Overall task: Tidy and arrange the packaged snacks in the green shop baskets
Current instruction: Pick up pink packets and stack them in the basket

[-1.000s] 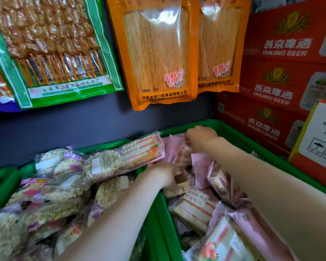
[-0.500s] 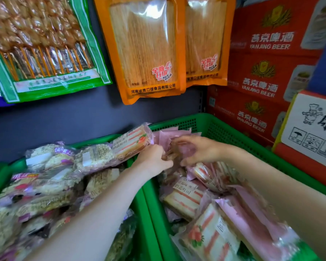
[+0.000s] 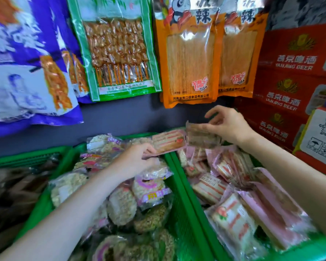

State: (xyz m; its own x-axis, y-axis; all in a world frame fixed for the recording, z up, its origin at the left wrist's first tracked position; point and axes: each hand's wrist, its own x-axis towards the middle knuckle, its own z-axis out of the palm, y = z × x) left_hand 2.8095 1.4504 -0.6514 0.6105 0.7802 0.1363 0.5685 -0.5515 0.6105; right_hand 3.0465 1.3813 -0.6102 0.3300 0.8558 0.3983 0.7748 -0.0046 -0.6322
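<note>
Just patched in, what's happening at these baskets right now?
A person is sorting packaged snacks in green shop baskets. The right hand holds a small clear packet up above the right basket, which is full of pink-wrapped layer cakes. The left hand grips a stray pink cake pack lying across the divide, over the middle basket of round crispy noodle cakes. Neither pack is put down yet.

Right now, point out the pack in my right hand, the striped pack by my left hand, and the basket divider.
Raised pack (image 3: pixel 200 138), head view, wrapper middle.
Striped pack (image 3: pixel 168 141), head view, label face.
Basket divider (image 3: pixel 179 182), head view, green rim.
</note>
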